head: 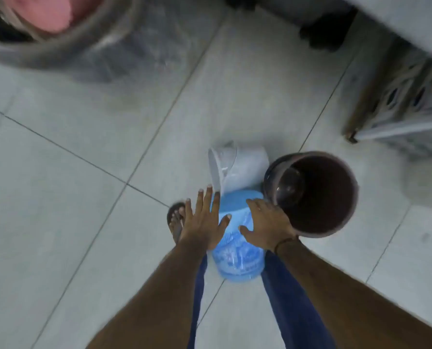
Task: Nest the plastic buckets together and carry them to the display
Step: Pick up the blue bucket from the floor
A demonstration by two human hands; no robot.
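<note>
A light blue plastic bucket (237, 258) wrapped in clear film lies on its side on the tiled floor between my legs. My left hand (205, 220) rests flat against its left side with fingers spread. My right hand (267, 225) lies on its right side, fingers apart. Just beyond it a white bucket (237, 167) lies on its side, mouth to the left. A dark brown bucket (318, 195) stands upright at the right, touching my right wrist, with film visible inside.
A large grey film-wrapped tub (66, 46) with a pink item inside fills the top left. A lattice plastic crate (408, 102) stands at the right. Dark furniture feet (323, 34) show at the top. My sandalled foot (176, 220) is left of the blue bucket.
</note>
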